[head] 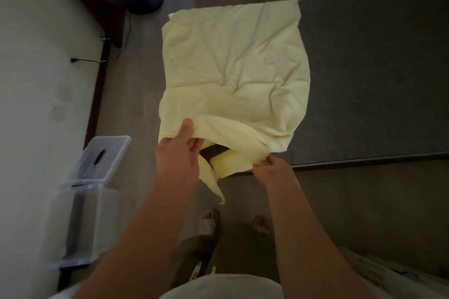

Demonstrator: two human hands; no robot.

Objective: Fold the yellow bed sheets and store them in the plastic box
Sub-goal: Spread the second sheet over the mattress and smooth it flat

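A pale yellow bed sheet (233, 60) lies spread and creased over the left end of a dark grey bed surface (369, 80). Its near edge is bunched and hangs over the bed's front edge. My left hand (181, 145) pinches the near left corner of the sheet, thumb on top. My right hand (273, 165) grips a gathered fold at the near right. The clear plastic box (82, 221) stands on the floor at lower left, its lid (104, 158) tipped open behind it.
A white wall (36, 80) runs along the left with a dark skirting board. A black fan base (145, 0) with its pole stands on the floor at the back. My two feet in sandals (211, 221) are below the bed edge.
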